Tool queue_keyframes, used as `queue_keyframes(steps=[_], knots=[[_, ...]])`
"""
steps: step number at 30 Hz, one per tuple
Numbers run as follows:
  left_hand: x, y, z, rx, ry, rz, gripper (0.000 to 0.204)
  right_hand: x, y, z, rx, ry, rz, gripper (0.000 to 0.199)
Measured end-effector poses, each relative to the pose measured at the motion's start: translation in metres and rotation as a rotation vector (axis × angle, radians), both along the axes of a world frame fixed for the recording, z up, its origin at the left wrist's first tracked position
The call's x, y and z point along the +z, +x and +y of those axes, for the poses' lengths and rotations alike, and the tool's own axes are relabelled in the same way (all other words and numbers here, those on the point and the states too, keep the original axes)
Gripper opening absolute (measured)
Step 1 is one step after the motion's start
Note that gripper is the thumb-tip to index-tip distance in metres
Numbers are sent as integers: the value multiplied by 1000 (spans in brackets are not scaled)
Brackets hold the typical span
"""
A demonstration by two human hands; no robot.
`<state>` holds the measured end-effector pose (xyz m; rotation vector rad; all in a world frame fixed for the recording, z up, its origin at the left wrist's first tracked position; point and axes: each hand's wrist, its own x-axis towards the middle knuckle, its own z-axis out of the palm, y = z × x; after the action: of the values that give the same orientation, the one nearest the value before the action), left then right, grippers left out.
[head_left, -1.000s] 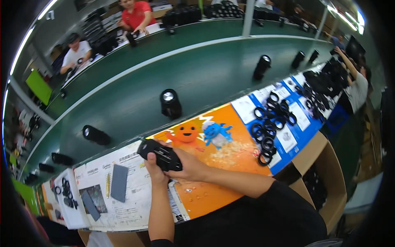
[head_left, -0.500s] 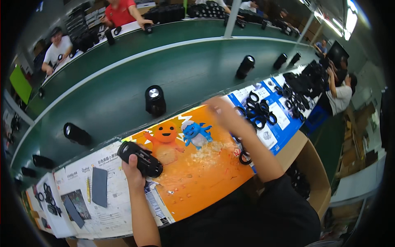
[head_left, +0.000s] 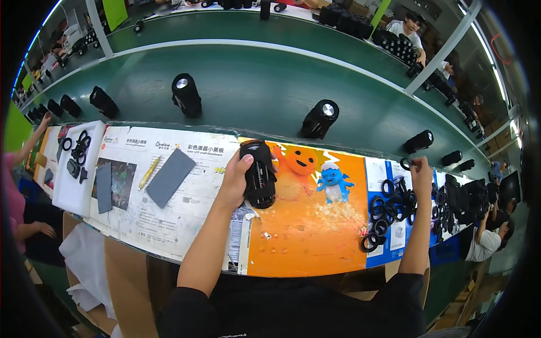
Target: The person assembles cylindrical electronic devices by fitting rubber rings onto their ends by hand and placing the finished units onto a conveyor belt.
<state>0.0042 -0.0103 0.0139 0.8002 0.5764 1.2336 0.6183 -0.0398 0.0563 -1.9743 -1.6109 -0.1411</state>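
My left hand (head_left: pixel 234 179) is wrapped around a black cylindrical device (head_left: pixel 260 181), held nearly upright over the left part of an orange printed sheet (head_left: pixel 315 242). To the right, my right hand (head_left: pixel 421 173) pinches a black ring (head_left: pixel 405 164) at the far side of a pile of similar black rings (head_left: pixel 389 211). Those rings lie loose on a blue and white printed sheet (head_left: pixel 398 239). A blue cartoon dragon (head_left: pixel 335 183) and an orange figure are printed on the sheet between my hands.
Beyond the table runs a green conveyor (head_left: pixel 242 84) carrying several black cylinders (head_left: pixel 320 119). Left lie grey pads (head_left: pixel 171 178), a yellow pen (head_left: pixel 150 172) and a white foam tray (head_left: pixel 73 183) with black parts. A person's hand (head_left: pixel 44 230) shows at far left; others work across the belt.
The view has swung to the right. My right hand, blurred before near the orange sheet's far edge, is now at the ring pile with a ring. The device in my left hand stands more upright.
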Motion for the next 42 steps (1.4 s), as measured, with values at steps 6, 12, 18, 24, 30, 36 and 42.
queue_keyframes(steps=[6,12,18,24,30,36,42], knots=[[-4,3,0,-48,-7,12,61,12,-261,-16,487,-130,409,38],[1,11,-4,-18,32,64,62,-26,-323,-14,613,-188,124,26],[-10,12,-4,-35,94,231,62,1,-326,27,837,-120,626,22],[-2,13,-9,-11,189,395,65,73,-366,63,1059,-552,919,21],[11,15,-11,-53,196,428,68,89,-369,65,1150,-601,600,19],[15,9,-16,-95,155,471,75,90,-367,56,1217,-455,362,21],[0,18,-9,-52,220,447,76,97,-367,49,1229,-355,180,49]])
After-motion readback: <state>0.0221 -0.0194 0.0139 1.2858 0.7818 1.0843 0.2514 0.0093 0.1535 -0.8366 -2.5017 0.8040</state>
